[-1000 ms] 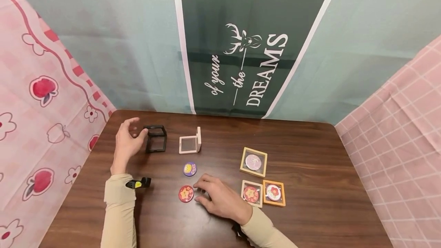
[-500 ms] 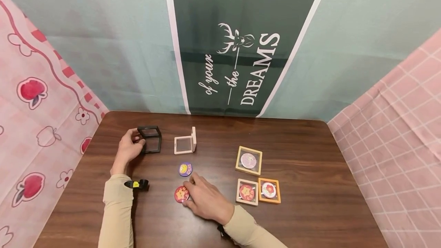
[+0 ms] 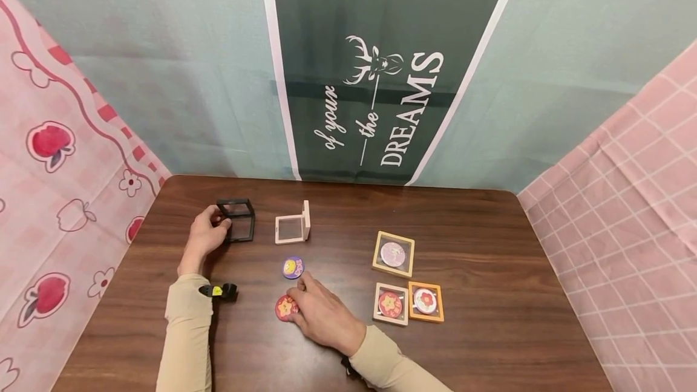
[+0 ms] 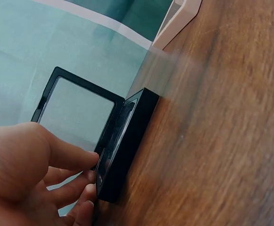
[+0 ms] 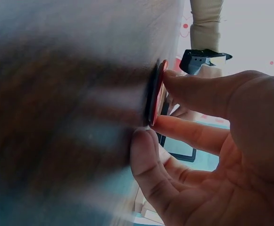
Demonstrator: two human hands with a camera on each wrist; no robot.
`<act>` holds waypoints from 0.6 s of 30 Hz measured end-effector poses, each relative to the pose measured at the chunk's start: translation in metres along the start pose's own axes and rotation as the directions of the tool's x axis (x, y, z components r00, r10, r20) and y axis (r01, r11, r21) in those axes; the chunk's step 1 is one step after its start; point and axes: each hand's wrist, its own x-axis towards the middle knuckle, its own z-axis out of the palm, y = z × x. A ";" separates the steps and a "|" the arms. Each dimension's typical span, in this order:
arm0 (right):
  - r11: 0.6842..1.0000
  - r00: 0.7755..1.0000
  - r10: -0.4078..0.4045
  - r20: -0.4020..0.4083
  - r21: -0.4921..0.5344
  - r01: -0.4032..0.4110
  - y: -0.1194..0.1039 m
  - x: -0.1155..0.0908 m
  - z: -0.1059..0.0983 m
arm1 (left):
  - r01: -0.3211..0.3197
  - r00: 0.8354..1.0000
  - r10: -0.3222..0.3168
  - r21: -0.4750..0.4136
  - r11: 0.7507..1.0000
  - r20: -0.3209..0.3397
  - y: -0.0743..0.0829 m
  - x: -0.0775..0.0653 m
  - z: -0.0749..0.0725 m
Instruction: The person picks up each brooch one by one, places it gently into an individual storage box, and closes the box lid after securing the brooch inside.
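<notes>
At the table's left side, my left hand (image 3: 205, 235) holds the left edge of a black display frame (image 3: 251, 222). The frame's clear-windowed lid stands up from its base; in the left wrist view the thumb lies on the frame (image 4: 132, 148) near the hinge. Lower in the middle, my right hand (image 3: 328, 313) pinches a round red badge (image 3: 285, 307) with a star face by its right edge. In the right wrist view the badge (image 5: 160, 92) sits slightly tilted off the surface between thumb and fingers. A purple round badge (image 3: 293, 267) lies just beyond the right fingers.
An opened pale pink display frame (image 3: 290, 230) stands right of the black one. Right of the right hand lie a yellow frame (image 3: 393, 254), a pale frame (image 3: 390, 304) and an orange frame (image 3: 426, 302), each with a badge inside. The wooden table (image 3: 479, 247) meets curtains at its back.
The left hand has come in to the black frame's left edge and holds it. The right hand has moved left onto the red badge and pinches it. The camera view has shifted slightly.
</notes>
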 end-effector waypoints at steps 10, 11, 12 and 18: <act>1.000 1.000 -0.007 -0.025 -0.004 0.007 0.001 0.000 0.004 | 0.019 1.000 -0.019 0.041 0.999 -0.012 0.000 0.000 0.000; 1.000 1.000 -0.006 -0.026 0.000 0.006 0.001 0.000 0.004 | 0.018 1.000 -0.017 0.047 0.999 -0.014 0.000 0.000 0.000; 1.000 1.000 -0.005 -0.026 0.005 0.005 0.002 0.000 0.004 | 0.014 1.000 -0.014 0.053 0.998 -0.015 0.000 0.000 0.000; 0.997 1.000 -0.005 -0.023 0.079 0.007 0.004 0.000 0.004 | 0.005 1.000 -0.004 0.086 0.996 -0.009 0.000 0.000 -0.001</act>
